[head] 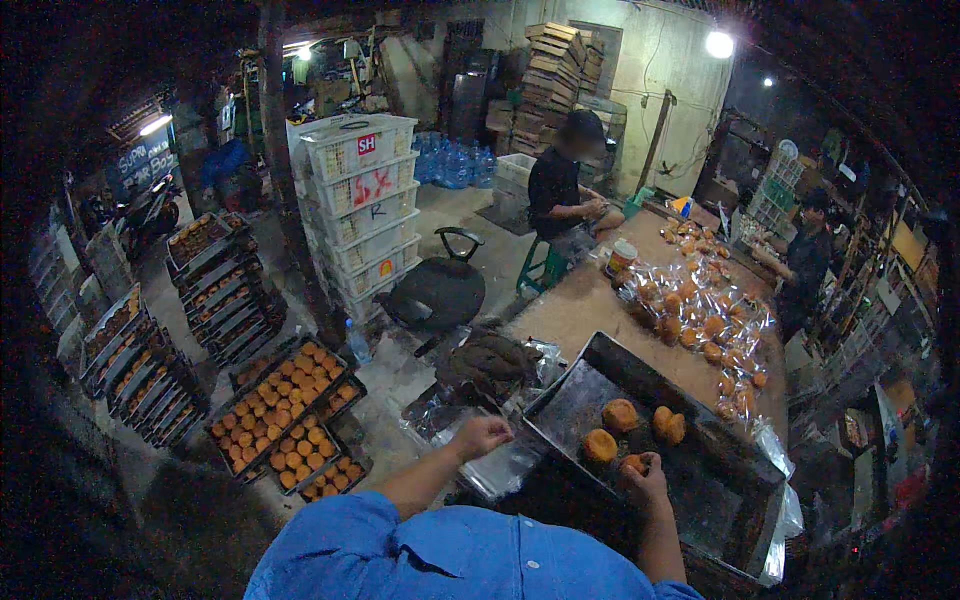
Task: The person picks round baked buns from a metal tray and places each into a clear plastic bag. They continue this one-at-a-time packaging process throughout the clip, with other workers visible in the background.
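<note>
My right hand (pixel 646 480) grips a round baked bun (pixel 634 463) at the near side of a dark metal tray (pixel 705 510). Two more buns (pixel 619 415) (pixel 600 445) lie in the tray just beyond that hand, and a pair of buns (pixel 669 425) sits touching to their right. My left hand (pixel 484 437) is raised left of the tray, above a stack of clear plastic bags (pixel 499 469), its fingers curled together; whether it pinches a thin bag cannot be made out. A heap of buns in clear bags (pixel 697 307) lies on the table beyond the tray.
Trays full of buns (pixel 277 405) stand stacked on the floor at left, with taller tray stacks (pixel 225 285) behind. White plastic crates (pixel 360 202) and a black chair (pixel 439 292) are ahead. One person (pixel 559 187) sits by the table (pixel 585 307); another person (pixel 806 262) is across it.
</note>
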